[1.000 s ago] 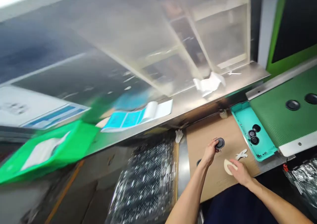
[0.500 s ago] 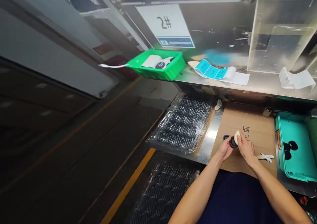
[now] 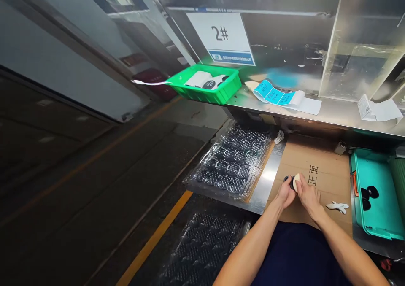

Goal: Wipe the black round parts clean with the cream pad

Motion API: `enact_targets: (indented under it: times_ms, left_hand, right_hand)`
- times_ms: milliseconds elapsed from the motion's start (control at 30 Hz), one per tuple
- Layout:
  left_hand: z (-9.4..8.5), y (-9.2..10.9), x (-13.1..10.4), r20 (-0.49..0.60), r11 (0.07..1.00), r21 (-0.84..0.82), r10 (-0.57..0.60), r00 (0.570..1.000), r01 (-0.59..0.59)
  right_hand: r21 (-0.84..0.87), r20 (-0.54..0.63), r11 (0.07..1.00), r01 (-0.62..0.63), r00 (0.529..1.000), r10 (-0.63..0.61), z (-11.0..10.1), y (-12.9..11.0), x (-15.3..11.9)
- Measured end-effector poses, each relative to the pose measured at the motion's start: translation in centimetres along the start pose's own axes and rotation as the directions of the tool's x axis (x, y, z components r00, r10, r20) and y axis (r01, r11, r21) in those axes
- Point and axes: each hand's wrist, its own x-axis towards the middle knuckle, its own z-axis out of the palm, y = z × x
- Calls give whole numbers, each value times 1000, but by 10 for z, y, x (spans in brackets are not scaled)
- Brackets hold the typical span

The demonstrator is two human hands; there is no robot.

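My left hand [image 3: 286, 194] is closed around a small black round piece [image 3: 290, 183] above the cardboard sheet. My right hand [image 3: 308, 196] pinches a cream-coloured round pad [image 3: 296, 182] and presses it against the black piece. The fingers cover much of both. A bit of black shows just beyond my left fingers; whether it is a separate piece I cannot tell. Beneath both hands lies the brown cardboard [image 3: 299, 155] with printed characters. A white glove or crumpled cloth [image 3: 338, 207] rests on it, to the right of my right hand.
At the right stands a teal bin [image 3: 379, 218] with several black round pieces [image 3: 366, 204]. Clear trays with black contents [image 3: 232, 161] are stacked at the left. On the shelf above are a green basket [image 3: 218, 97], a blue label strip [image 3: 278, 96] and folded white paper [image 3: 379, 109].
The cream pad has moved down over the black piece, and both hands are closer together. The black piece is now more covered. The view has shifted slightly.
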Motion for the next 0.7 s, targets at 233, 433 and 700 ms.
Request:
enact_targets:
  times_ms: [233,433,700]
  left_hand:
    - [1,-10,-1,15,992,80,-96,995,95]
    - [7,-16,1,-31,982,158,-103,994,107]
    - [11,-12,4,-84,988,140,-49,995,61]
  right_hand:
    - [40,2,999,7,1000,-7,6,12,-2]
    - [93,-59,995,-24,998,29,6,23,-6]
    - [331,-138,942,-51,985,102,2,44,18]
